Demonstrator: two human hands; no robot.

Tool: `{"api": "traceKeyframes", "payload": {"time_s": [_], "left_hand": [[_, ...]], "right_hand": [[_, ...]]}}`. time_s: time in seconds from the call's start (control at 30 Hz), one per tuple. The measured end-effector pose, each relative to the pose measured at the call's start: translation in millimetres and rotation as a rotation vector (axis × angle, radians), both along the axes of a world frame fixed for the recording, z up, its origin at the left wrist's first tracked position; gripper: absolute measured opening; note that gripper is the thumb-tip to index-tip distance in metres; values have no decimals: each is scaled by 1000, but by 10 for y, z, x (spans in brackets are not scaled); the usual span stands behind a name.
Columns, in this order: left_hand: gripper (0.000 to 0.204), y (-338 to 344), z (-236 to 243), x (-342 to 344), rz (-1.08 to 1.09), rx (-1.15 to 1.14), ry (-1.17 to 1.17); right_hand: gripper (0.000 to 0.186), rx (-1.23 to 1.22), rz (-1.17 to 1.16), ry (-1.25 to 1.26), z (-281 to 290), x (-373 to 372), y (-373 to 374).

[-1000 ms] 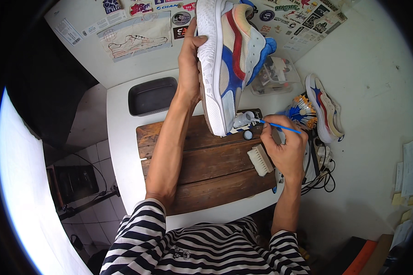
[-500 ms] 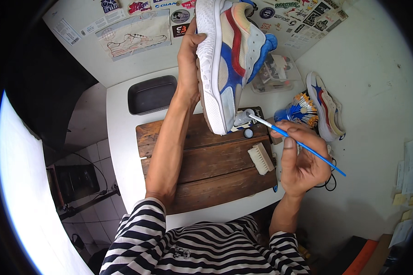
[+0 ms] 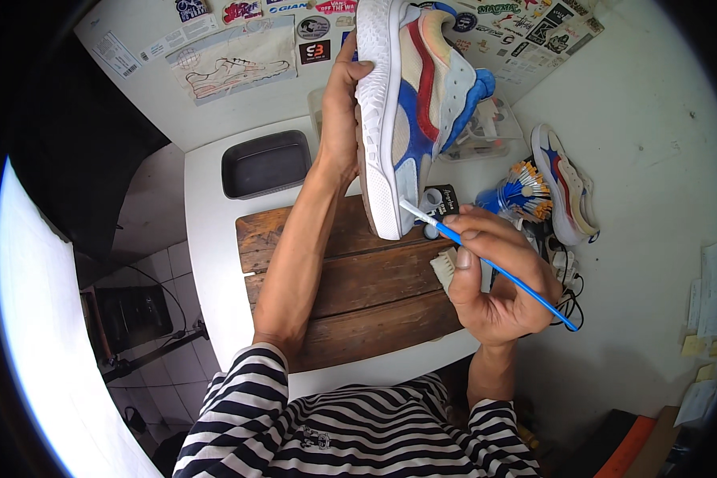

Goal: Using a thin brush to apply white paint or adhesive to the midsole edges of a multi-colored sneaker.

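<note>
My left hand [image 3: 344, 107] grips a sneaker [image 3: 414, 103] by its white sole and holds it up over the wooden board. The shoe has blue, red, cream and pale panels. Its thumb lies on the sole's edge; the other fingers are mostly hidden behind the shoe. Pinched in my right hand [image 3: 506, 275] is a paintbrush [image 3: 494, 267] with a blue handle. The bristles meet the pale panel low on the shoe, just above the white sole. Behind the brush stands a small jar [image 3: 432, 197], partly covered.
A scrub brush [image 3: 444, 269] lies on the wooden board [image 3: 350, 295], partly behind my right hand. A black tray [image 3: 265, 165] stands at the left. Toward the right are a container of paintbrushes [image 3: 522, 191], a second sneaker [image 3: 564, 183] and cables [image 3: 567, 307].
My right hand has carried the paintbrush left and down, from the small jar to the shoe's pale panel. The sneaker in my left hand has shifted slightly to the right.
</note>
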State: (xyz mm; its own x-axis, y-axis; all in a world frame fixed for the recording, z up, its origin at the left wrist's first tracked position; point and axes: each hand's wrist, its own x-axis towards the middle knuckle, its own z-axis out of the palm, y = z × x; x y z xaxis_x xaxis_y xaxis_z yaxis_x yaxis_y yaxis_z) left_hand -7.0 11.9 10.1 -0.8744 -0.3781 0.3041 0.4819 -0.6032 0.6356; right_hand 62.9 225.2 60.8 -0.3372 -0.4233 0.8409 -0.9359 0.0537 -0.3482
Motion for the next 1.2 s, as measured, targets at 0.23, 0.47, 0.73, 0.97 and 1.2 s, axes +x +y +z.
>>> {"api": "traceKeyframes", "payload": {"time_s": [0.23,0.47,0.73,0.97,1.2], "left_hand": [[74,-20,5,27,-18,-22,-21],[73,18,26,6,32,-21,0],[74,-37,-7,20,-18,-49,-24],[73,-15,3,9,4,-10,-7],[74,8,11,0,5,-52,1]], "right_hand": [[16,-24,-20,5,20,-15,-8],[18,-50,-11,49,7,-74,-110],[17,-1,-23,45,-4,-13,-65],[16,5,-20,22,-21,47,-17],[16,-42,-64,73,34,-15,-75]]}}
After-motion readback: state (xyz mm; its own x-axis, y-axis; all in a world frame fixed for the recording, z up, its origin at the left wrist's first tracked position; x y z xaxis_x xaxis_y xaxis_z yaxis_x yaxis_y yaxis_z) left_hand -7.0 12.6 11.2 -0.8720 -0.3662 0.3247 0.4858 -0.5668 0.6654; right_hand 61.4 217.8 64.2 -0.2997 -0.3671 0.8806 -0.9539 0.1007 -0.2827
